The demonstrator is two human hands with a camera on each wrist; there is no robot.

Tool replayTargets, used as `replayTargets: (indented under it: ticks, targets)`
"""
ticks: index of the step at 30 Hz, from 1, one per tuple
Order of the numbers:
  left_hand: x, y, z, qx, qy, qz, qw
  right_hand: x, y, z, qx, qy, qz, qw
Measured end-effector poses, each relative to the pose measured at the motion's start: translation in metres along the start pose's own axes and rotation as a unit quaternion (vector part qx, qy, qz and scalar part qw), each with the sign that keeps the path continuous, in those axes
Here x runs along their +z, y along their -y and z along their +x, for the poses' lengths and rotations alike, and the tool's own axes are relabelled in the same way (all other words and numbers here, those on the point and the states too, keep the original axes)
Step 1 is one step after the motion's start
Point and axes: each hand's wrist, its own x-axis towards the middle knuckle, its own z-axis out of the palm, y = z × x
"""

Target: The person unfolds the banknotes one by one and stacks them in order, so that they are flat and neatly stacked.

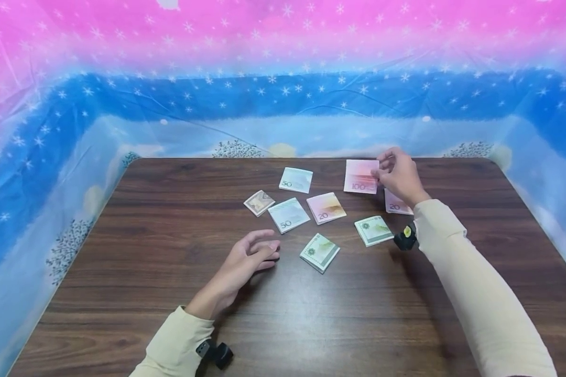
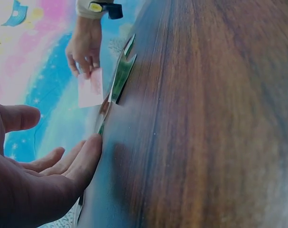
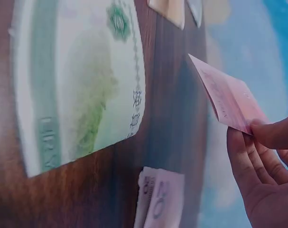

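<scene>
Between thumb and fingers, my right hand (image 1: pixel 401 175) pinches a folded pink 100 banknote (image 1: pixel 358 177) by its right edge, raised over the back of the table; the right wrist view shows the same banknote (image 3: pixel 227 97) tilted. My left hand (image 1: pixel 245 264) holds nothing, its fingers loosely bent just above the wood. Nearest to it are a folded 50 banknote (image 1: pixel 289 215) and a green folded banknote (image 1: pixel 319 253). Below the right hand lie a second green banknote (image 1: pixel 373 231) and a purplish 20 banknote (image 1: pixel 398 202), partly hidden by the wrist in the head view.
More folded banknotes lie on the brown wooden table (image 1: pixel 122 251): another 50 banknote (image 1: pixel 296 180), an orange-tinted 20 banknote (image 1: pixel 326 208) and a small brownish banknote (image 1: pixel 259 202). A pink and blue snowflake cloth (image 1: pixel 264 89) hangs around the table's back and sides.
</scene>
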Motion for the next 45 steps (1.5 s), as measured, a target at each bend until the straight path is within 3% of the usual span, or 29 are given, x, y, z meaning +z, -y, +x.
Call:
replayTargets:
  ticks: [8,14,20,26,29,34,40,45]
  targets:
    - [0.002,0.0,-0.003,0.022,0.004,0.017,0.9996,-0.001,0.023,-0.037,-0.05,-0.007,0.01,0.9986]
    - [0.008,-0.003,-0.005,0.038,0.01,0.041,0.9984,0.007,0.039,-0.074,-0.062,0.03,0.063,0.9956]
    - [0.017,-0.005,-0.004,0.04,0.022,0.038,0.9982,0.024,0.046,-0.102,-0.044,0.08,0.104,0.9904]
    - [0.021,-0.004,-0.003,0.016,0.069,-0.013,0.9974,0.042,0.049,-0.121,-0.016,0.127,0.202,0.971]
    - [0.024,-0.002,-0.003,-0.001,0.076,-0.034,0.9965,0.05,0.05,-0.13,-0.001,0.144,0.243,0.9592]
    - [0.031,0.001,-0.003,-0.017,0.092,-0.054,0.9942,0.063,0.052,-0.143,0.03,0.165,0.268,0.9487]
    - [0.036,0.002,-0.006,-0.023,0.061,-0.039,0.9971,0.071,0.053,-0.154,0.051,0.157,0.278,0.9465]
    - [0.038,0.001,-0.012,-0.015,0.063,-0.044,0.9969,0.072,0.053,-0.162,0.057,0.143,0.242,0.958]
